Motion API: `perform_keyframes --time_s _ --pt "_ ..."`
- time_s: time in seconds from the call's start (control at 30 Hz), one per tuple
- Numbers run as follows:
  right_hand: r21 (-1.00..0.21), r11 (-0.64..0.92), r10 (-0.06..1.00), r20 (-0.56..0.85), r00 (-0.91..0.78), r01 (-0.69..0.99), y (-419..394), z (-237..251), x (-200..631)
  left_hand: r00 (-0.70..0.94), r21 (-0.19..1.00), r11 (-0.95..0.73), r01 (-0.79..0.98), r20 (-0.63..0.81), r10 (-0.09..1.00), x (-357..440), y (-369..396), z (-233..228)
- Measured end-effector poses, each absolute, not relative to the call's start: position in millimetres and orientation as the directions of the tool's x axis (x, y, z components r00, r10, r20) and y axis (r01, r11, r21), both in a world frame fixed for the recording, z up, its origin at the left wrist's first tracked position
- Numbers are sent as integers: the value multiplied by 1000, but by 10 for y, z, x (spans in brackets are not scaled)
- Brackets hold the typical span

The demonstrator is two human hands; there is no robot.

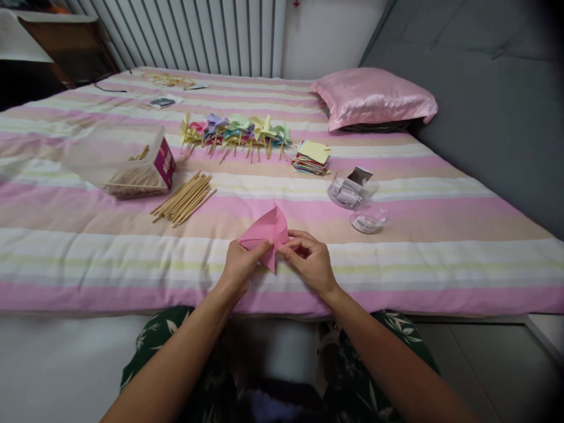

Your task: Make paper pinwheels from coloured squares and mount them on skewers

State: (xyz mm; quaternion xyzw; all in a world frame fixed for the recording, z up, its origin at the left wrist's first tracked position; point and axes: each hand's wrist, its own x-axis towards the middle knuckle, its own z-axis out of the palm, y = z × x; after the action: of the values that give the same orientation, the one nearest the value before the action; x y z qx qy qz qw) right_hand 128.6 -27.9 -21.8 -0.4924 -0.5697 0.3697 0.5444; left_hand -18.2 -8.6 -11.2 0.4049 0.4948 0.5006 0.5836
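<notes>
My forearms reach forward from lower corners, bare, converging toward middle. Left forearm (176,346) slants up to right, right forearm (388,352) up to left. My left hand (240,261) pinches, thumb (262,249) laid on top and angled inward, fingers mostly hidden beneath. My right hand (311,258) pinches too, thumb pointing left, fingers curled. Hands close together, well ahead of elbows.

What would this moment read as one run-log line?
left grip: holds pink paper | right grip: pinches its right side | sticks: loose on bed, left | pinwheels, paper stack: on bed, farther back
</notes>
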Motion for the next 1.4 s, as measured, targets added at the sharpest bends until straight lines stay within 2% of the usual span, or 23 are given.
perform_keyframes --time_s 0.83,1.4 --pt "-955 212 955 247 162 208 -276 -273 1273 33 973 182 -140 -179 983 -159 -103 -89" --pt "-942 225 950 269 159 249 -289 -256 1268 10 972 190 -138 -191 982 -159 -97 -110"
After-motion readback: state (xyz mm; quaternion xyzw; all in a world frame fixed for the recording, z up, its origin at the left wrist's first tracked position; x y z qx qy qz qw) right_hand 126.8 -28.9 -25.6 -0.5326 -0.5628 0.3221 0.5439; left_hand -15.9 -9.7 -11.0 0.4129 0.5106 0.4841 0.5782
